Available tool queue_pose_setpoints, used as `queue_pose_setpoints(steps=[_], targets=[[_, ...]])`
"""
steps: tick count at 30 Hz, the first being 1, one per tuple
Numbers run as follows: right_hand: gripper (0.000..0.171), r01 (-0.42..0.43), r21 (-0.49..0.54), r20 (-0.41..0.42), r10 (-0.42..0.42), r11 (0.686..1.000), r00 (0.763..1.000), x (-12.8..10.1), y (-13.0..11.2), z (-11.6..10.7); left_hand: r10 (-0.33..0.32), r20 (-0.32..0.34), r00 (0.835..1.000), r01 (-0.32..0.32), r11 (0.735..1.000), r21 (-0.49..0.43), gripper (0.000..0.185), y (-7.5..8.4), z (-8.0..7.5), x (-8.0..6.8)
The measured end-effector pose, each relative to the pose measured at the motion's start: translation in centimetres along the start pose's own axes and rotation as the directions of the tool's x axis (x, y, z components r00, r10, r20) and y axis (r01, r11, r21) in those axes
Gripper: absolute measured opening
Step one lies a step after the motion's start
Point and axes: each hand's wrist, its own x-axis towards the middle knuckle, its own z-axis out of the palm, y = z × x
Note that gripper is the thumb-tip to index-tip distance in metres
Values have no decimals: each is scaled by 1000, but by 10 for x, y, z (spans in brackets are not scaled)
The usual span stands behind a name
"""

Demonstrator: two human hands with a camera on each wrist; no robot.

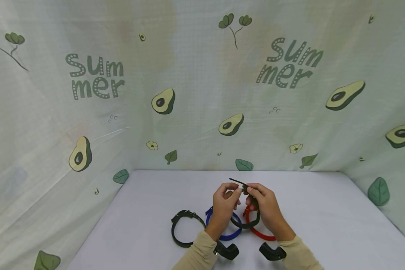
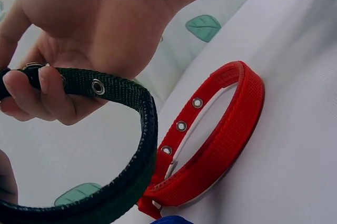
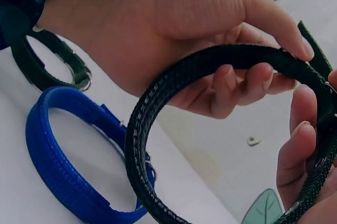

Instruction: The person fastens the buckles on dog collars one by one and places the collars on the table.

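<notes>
Both hands hold a dark green webbing collar [image 1: 245, 225] above the table, its loop hanging below the fingers. My left hand [image 1: 223, 208] pinches the strap near the buckle area with thumb and fingers. The right hand [image 1: 269, 210] grips the other side, fingers curled round the band. A free strap end sticks up past the fingertips in the head view. A metal eyelet [image 2: 98, 87] shows on the band beside the right hand's fingers in the left wrist view. In the right wrist view, fingers partly cover where the two ends overlap.
On the white table [image 1: 148, 198] lie a red collar [image 2: 239, 124] behind the right hand, a blue collar [image 3: 63, 176] behind the left, and another dark green collar [image 1: 174, 234] farther left. A printed curtain [image 1: 195, 75] hangs behind the table. Each wrist wears a black device.
</notes>
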Motion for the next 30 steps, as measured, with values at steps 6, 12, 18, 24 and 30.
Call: queue_pose_setpoints(steps=[6,12,18,24,30], targets=[[29,-100,139,15,99,985,995,4,-2,1,77,-15,997,-75,990,120,13,1,0,0],[32,-129,218,48,121,968,991,6,-4,-1,133,24,991,-135,971,200,17,2,1,0],[30,-145,272,65,133,951,989,5,-4,-4,130,57,990,-141,954,266,19,0,1,0],[30,-168,303,62,157,938,986,3,-3,-6,89,90,992,-112,946,304,22,0,1,-2],[36,-171,332,101,145,927,984,2,-4,-8,78,123,989,-117,926,358,26,-1,0,-3]])
